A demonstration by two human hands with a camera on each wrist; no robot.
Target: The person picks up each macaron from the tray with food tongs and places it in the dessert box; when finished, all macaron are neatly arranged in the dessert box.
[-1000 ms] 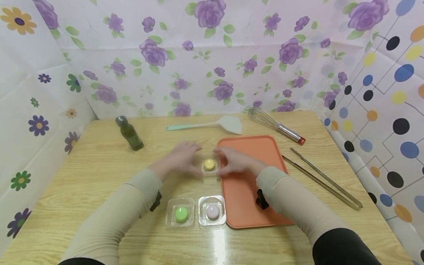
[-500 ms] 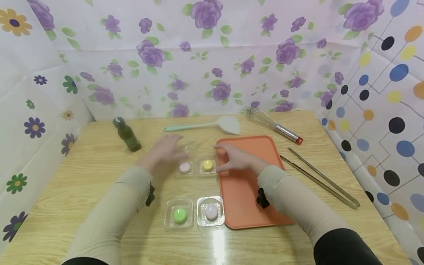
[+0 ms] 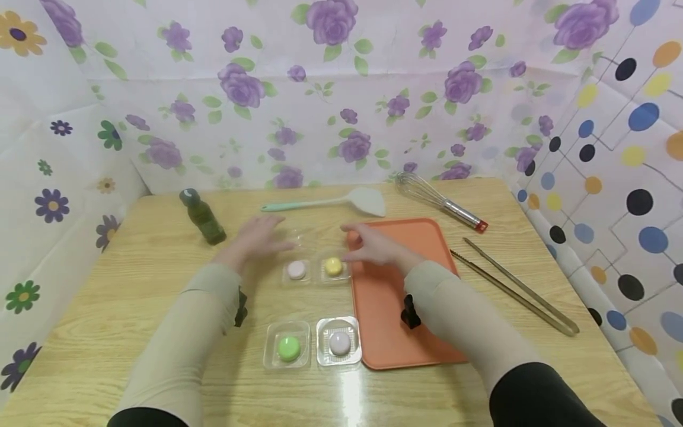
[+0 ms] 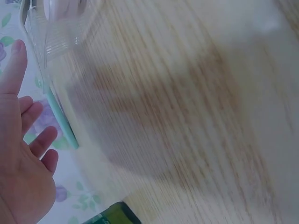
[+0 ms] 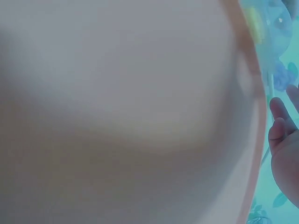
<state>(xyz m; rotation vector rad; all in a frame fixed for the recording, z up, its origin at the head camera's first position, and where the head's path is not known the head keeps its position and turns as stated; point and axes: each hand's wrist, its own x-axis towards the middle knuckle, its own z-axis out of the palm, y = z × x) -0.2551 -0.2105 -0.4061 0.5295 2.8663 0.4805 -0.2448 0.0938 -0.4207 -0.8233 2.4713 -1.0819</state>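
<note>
My left hand (image 3: 256,240) hovers just left of a clear plastic box with a pale pink macaron (image 3: 296,270), its fingers extended and holding nothing. My right hand (image 3: 376,246) is over the left edge of an orange tray (image 3: 408,350), fingers spread. Its fingertips come close to a second clear box with a yellow macaron (image 3: 333,267); whether they touch it I cannot tell. Nearer the front stand two more clear boxes, one with a green macaron (image 3: 289,348) and one with a lilac macaron (image 3: 340,343). In the left wrist view, the left hand (image 4: 25,149) shows loosely bent fingers.
A dark green bottle (image 3: 203,217) lies or stands at the back left. Behind the hands lie a spatula (image 3: 325,203) with a mint handle and a whisk (image 3: 440,200). Metal tongs (image 3: 517,284) are right of the tray. Patterned cloth walls border the table.
My left hand has drawn away leftward, uncovering the pink macaron beside the yellow one. The right hand has eased back slightly to the right, over the tray edge.
</note>
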